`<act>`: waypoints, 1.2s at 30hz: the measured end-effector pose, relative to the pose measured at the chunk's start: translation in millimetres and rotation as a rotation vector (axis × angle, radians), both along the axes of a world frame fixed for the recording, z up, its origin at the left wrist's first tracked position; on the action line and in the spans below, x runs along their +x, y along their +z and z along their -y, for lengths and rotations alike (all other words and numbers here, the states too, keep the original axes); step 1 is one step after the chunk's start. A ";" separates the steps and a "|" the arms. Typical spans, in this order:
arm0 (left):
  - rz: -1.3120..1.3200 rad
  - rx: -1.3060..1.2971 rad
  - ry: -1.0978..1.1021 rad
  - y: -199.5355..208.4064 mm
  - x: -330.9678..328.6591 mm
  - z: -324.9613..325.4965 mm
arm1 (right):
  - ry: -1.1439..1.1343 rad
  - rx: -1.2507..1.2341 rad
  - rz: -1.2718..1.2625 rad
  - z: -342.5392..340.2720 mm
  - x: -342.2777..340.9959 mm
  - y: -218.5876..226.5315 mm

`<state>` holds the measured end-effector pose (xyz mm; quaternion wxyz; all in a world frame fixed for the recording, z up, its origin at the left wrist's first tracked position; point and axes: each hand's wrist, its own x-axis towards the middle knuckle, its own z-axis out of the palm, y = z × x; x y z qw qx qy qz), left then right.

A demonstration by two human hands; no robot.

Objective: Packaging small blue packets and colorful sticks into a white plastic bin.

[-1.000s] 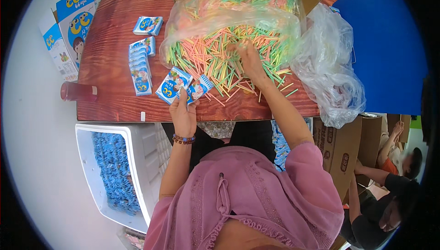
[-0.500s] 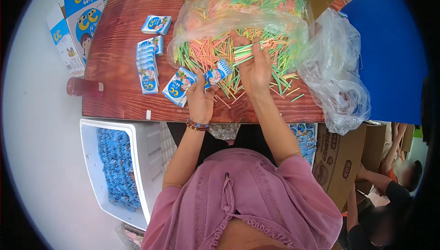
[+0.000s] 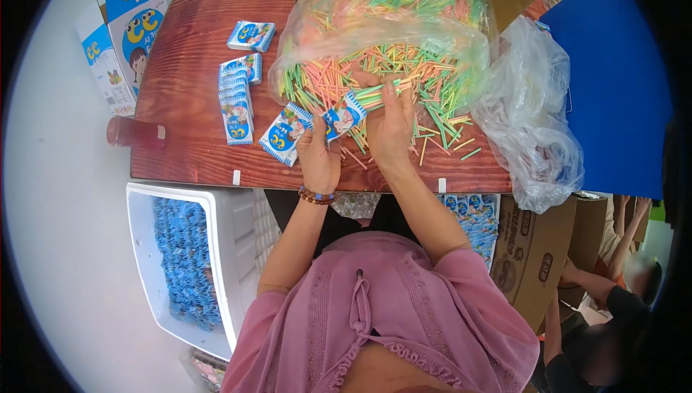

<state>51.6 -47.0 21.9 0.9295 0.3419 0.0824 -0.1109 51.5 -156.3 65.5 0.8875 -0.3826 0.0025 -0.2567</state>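
My left hand point(image 3: 318, 157) is closed on a small blue-and-white packet point(image 3: 344, 116) that sticks out past its fingers toward the right. Another such packet point(image 3: 286, 135) lies against the thumb side of this hand; I cannot tell whether it is gripped too. In my right hand point(image 3: 391, 128) a bundle of thin pastel sticks point(image 3: 380, 95), green, yellow and pink, is pinched between thumb and fingers. The bundle's left end meets the right end of the packet; whether it is inside is too small to tell. Behind both hands, loose sticks point(image 3: 324, 79) spill from a clear plastic bag point(image 3: 440, 36).
Left on the red wooden table point(image 3: 187, 105) lie a row of overlapping packets point(image 3: 236, 115) and a single packet point(image 3: 251, 35). A reddish cylinder point(image 3: 135, 133) lies at the left edge. A white foam box point(image 3: 227, 263) full of packets stands below. Crumpled plastic point(image 3: 537, 112) hangs at right.
My right hand has brought the bundle of sticks left and down, up to the packet. My left hand still holds the packet in nearly the same place.
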 end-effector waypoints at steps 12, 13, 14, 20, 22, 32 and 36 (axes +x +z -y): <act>0.028 0.021 0.019 -4.6 5.9 -0.2 | -0.029 0.045 -0.016 -5.6 -1.7 -1.5; 0.024 0.021 0.025 -4.5 6.1 0.5 | -0.029 0.045 -0.017 -5.0 -2.4 -0.2; 0.020 0.021 0.032 -4.5 6.3 0.9 | 0.023 0.057 -0.037 -4.3 -3.6 2.4; 0.006 0.000 0.041 -5.0 7.8 3.1 | 0.090 -0.048 -0.164 -10.3 -4.0 2.4; 0.022 -0.008 0.025 -10.1 11.6 3.7 | 0.096 -0.128 -0.203 -9.8 -2.7 -3.9; 0.054 -0.188 -0.075 -13.1 13.1 -0.3 | 0.133 -0.512 -0.075 0.8 7.6 0.2; 0.032 -0.411 -0.148 -29.1 13.2 -5.1 | 0.274 -0.664 -0.029 -3.2 5.7 14.4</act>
